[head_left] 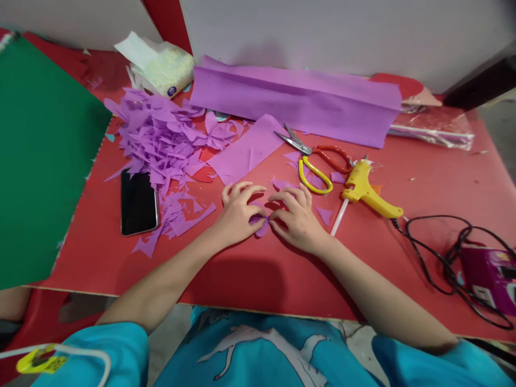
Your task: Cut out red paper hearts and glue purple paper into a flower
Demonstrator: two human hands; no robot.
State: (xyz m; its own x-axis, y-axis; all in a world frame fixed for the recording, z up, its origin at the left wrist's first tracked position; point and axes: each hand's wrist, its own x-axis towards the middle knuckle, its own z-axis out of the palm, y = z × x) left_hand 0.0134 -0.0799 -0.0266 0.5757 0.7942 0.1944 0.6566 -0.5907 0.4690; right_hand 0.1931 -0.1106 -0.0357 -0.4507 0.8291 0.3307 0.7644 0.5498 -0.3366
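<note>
My left hand (237,212) and my right hand (296,217) meet at the middle of the red table (250,274). Both pinch a small folded piece of purple paper (261,224) that lies on the table between their fingertips. The fingers of both hands are curled and pressed onto it. Just beyond my hands lies a flat purple paper sheet (248,150).
A heap of purple paper scraps (161,140) and a black phone (138,201) lie to the left. Scissors (316,158) and a yellow glue gun (366,188) with a black cord (443,252) lie to the right. A purple paper roll (298,99), a tissue pack (161,64) and a green board (36,150) stand around.
</note>
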